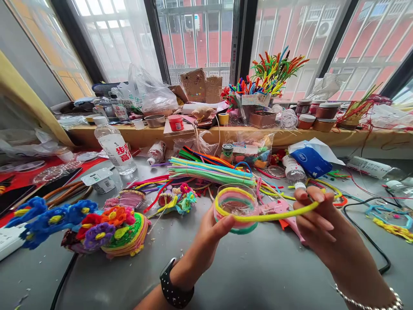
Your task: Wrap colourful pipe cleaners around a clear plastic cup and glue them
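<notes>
My left hand (210, 230) is closed around a small clear cup (237, 203), its thumb pressing a yellow pipe cleaner (274, 216) to the outside. Bands of yellow, pink and green pipe cleaner circle the cup. The free length of the yellow one runs out to the right, where my right hand (318, 219) pinches its end between thumb and fingers. Behind the cup lies a pink glue gun (284, 211), partly hidden by the cup and the pipe cleaner.
A bundle of pastel pipe cleaners (209, 170) lies behind the cup. To the left are pipe-cleaner flowers (100, 228) and a water bottle (116, 146). A blue tissue pack (310, 159) sits back right, and a black cable (364, 228) curves along the right side.
</notes>
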A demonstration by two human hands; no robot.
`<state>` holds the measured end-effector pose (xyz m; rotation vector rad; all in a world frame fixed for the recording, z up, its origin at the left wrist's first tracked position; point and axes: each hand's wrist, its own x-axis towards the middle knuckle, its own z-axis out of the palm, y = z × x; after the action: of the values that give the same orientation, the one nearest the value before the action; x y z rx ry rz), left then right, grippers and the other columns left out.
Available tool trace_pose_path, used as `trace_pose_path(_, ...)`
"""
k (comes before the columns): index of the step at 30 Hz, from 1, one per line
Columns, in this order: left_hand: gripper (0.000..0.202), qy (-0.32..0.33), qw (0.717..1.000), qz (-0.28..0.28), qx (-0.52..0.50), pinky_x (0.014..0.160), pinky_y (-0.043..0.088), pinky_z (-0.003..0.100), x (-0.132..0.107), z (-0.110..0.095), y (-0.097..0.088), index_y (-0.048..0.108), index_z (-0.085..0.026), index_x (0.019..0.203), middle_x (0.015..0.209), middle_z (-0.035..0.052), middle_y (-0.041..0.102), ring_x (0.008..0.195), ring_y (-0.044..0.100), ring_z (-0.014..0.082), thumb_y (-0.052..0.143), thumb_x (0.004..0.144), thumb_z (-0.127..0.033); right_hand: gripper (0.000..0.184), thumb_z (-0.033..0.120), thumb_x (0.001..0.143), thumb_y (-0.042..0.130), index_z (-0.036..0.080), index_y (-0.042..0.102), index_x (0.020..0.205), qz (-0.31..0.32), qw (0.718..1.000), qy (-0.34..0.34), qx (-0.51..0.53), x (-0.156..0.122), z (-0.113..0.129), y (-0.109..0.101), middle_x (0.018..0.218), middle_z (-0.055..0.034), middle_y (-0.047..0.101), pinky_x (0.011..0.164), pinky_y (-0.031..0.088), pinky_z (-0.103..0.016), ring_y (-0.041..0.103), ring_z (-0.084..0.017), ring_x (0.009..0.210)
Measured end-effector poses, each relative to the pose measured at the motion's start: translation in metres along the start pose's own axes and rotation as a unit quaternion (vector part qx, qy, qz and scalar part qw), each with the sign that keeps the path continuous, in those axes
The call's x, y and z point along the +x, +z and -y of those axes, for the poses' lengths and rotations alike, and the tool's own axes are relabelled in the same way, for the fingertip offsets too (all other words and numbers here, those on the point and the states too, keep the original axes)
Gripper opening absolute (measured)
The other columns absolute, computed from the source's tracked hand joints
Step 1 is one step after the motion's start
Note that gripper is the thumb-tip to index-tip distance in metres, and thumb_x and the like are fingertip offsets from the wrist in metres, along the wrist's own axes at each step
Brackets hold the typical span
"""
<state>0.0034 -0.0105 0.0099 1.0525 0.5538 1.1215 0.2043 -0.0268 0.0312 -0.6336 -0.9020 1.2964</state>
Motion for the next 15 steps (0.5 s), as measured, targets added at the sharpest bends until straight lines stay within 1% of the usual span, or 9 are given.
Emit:
trace_pose_path(2,0.046,-0.004,1.000,-0.005,-0.026,0.090,0.044,0.035,0.000,-0.001,0.000,0.064,-0.020,0.108,0.105,0.0065,0.068,0.103,0.059,0.0260,0.067,0.069,-0.045,0.025,0.043,0.082,0.058,0.024,0.050,0.068,0.018,1.000,0.002,-0.008,0.007,0.006,0.009,0.055,0.0073,0.040,0.031,0.017,-0.020,0.008,-0.003,0.035)
trace_pose_path(4,0.041,-0.011,0.998,-0.005,-0.057,0.082,0.047,0.031,0.000,-0.002,0.001,0.066,-0.021,0.104,0.102,0.0055,0.070,0.098,0.061,0.0237,0.067,0.070,-0.044,0.024,0.041,0.085,0.054,0.024,0.050,0.069,0.036,0.999,-0.009,-0.032,0.014,0.013,0.020,0.052,0.0078,0.034,0.033,0.024,-0.019,0.013,-0.005,0.035)
trace_pose_path(6,0.037,-0.012,0.996,-0.007,-0.086,0.074,0.048,0.028,0.001,-0.005,0.000,0.068,-0.022,0.100,0.100,0.0045,0.070,0.091,0.062,0.0208,0.066,0.071,-0.044,0.023,0.040,0.085,0.054,0.023,0.050,0.069,0.046,0.995,-0.028,-0.086,0.020,0.020,0.031,0.050,0.0070,0.034,0.037,0.028,-0.018,0.024,-0.006,0.039)
trace_pose_path(8,0.034,-0.013,0.994,-0.018,-0.109,0.070,0.049,0.027,0.002,-0.007,-0.002,0.070,-0.021,0.097,0.098,0.0040,0.071,0.085,0.063,0.0185,0.065,0.072,-0.044,0.022,0.041,0.080,0.061,0.022,0.054,0.071,0.048,0.981,-0.061,-0.176,0.024,0.026,0.040,0.052,0.0060,0.038,0.040,0.030,-0.017,0.032,-0.006,0.044)
trace_pose_path(10,0.033,-0.016,0.991,-0.036,-0.127,0.068,0.050,0.027,0.003,-0.009,-0.005,0.071,-0.020,0.095,0.094,0.0040,0.071,0.079,0.063,0.0174,0.065,0.072,-0.044,0.021,0.040,0.073,0.068,0.022,0.058,0.075,0.039,0.955,-0.091,-0.280,0.026,0.031,0.047,0.055,0.0053,0.044,0.042,0.033,-0.017,0.037,-0.006,0.048)
trace_pose_path(12,0.033,-0.017,0.990,-0.047,-0.134,0.068,0.051,0.027,0.004,-0.010,-0.007,0.071,-0.020,0.095,0.095,0.0050,0.071,0.081,0.063,0.0181,0.065,0.072,-0.043,0.021,0.038,0.070,0.071,0.022,0.061,0.080,0.027,0.922,-0.113,-0.370,0.027,0.033,0.050,0.061,0.0048,0.048,0.047,0.038,-0.017,0.043,-0.007,0.052)
trace_pose_path(13,0.033,-0.016,0.990,-0.050,-0.133,0.068,0.051,0.027,0.004,-0.010,-0.008,0.071,-0.019,0.095,0.097,0.0059,0.071,0.082,0.063,0.0185,0.064,0.073,-0.043,0.022,0.038,0.071,0.071,0.023,0.061,0.082,0.029,0.905,-0.126,-0.406,0.027,0.034,0.050,0.063,0.0043,0.050,0.050,0.041,-0.017,0.047,-0.007,0.055)
trace_pose_path(15,0.035,-0.021,0.989,-0.053,-0.133,0.069,0.051,0.027,0.004,-0.010,-0.008,0.070,-0.019,0.097,0.101,0.0076,0.071,0.082,0.063,0.0188,0.064,0.073,-0.044,0.022,0.039,0.073,0.068,0.023,0.061,0.087,0.065,0.873,-0.143,-0.463,0.030,0.035,0.046,0.069,0.0030,0.055,0.055,0.046,-0.018,0.052,-0.009,0.061)
